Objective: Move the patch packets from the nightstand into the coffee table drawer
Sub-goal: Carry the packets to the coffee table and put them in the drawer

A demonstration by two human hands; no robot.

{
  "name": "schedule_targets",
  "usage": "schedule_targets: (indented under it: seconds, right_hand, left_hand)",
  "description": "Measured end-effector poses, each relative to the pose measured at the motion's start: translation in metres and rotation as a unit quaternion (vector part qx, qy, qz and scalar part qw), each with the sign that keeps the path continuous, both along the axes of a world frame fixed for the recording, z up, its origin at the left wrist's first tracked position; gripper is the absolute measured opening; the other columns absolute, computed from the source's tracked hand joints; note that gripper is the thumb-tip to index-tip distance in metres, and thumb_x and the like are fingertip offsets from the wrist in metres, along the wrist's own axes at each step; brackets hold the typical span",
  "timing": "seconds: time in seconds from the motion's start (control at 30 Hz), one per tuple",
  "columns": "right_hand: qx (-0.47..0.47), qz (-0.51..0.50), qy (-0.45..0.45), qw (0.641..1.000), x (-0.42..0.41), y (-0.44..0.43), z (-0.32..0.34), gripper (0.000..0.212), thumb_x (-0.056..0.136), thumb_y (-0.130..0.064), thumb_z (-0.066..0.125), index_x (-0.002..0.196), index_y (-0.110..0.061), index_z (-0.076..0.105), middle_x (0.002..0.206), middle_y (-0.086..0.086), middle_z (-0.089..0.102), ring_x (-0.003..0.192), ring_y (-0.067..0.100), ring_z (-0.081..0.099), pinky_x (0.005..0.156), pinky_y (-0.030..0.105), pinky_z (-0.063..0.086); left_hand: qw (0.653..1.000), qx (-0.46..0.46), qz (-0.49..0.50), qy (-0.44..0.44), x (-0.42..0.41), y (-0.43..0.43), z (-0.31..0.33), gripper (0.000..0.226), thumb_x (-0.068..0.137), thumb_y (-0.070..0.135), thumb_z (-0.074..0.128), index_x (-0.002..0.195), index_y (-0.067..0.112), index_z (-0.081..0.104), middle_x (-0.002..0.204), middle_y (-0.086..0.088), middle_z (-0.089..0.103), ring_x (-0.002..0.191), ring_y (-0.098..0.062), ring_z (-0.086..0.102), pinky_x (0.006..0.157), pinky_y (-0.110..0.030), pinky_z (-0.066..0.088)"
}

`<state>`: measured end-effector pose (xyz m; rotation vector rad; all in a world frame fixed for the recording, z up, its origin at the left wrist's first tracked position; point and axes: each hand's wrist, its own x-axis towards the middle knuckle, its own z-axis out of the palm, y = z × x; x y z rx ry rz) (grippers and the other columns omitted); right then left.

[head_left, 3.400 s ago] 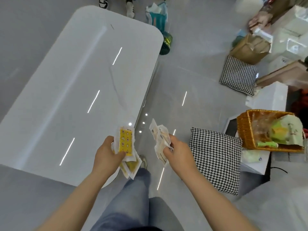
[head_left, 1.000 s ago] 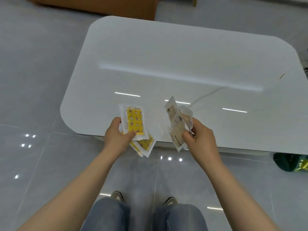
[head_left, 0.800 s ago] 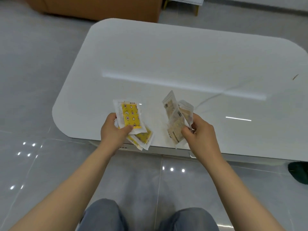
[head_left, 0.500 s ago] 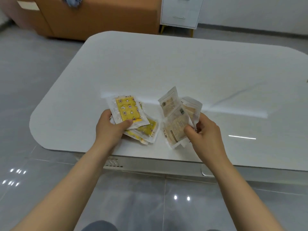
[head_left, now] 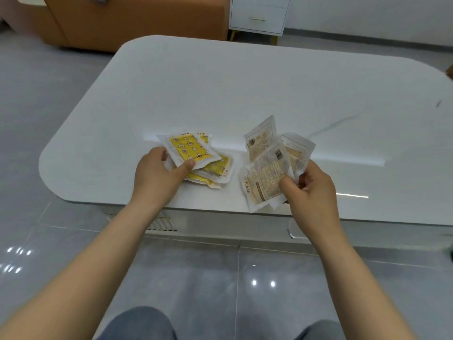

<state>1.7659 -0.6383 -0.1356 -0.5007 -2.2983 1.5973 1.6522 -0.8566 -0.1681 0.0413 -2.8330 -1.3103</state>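
Currently grips a fanned stack of yellow patch packets in the left hand, thumb pressed flat on the top packet, fingers curled under the stack's left edge. Holds that stack low over the near part of the coffee table; cannot tell whether the lowest packet touches the white top. Pinches a second fan, the beige printed packets, in the right hand, thumb on the front sheet, fingers curled behind, upper corners tilted up and away. Carries the two bunches side by side, near each other but apart, both above the table's near edge. Reveals, under that edge, a white front panel with a slatted vent below the left wrist and a clear curved handle below the right wrist; cannot tell which part of the panel is the drawer. Stands on a glossy grey tiled floor, with trouser knees at the bottom of the view. Faces, beyond the table's far side, an orange sofa and, just beside it, a white cabinet on gold legs.
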Motion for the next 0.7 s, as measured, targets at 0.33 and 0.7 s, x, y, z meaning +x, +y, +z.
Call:
schedule_targets:
  seconds: [0.33,0.7]
  right_hand:
    - [0.007,-0.002,0.015,1.000,0.083,0.009,0.020,0.028,0.087,-0.002,0.053,0.093,-0.028,0.063,0.082,-0.011,0.070,0.077,0.002,0.066,0.058,0.014,0.053]
    - [0.086,-0.046,-0.046,0.994,0.182,0.062,0.004,0.013,0.084,-0.005,0.054,0.086,-0.014,0.064,0.079,0.009,0.067,0.079,0.027,0.063,0.063,0.036,0.055]
  left_hand:
    - [0.996,-0.011,-0.074,0.050,0.090,0.001,0.020,0.031,0.080,0.021,0.071,0.109,0.016,0.060,0.110,0.000,0.062,0.096,-0.015,0.061,0.086,-0.037,0.053]
    - [0.967,-0.105,-0.231,0.016,0.151,0.066,-0.008,0.032,0.084,0.023,0.066,0.114,0.016,0.060,0.114,0.000,0.061,0.098,-0.013,0.058,0.086,-0.030,0.049]
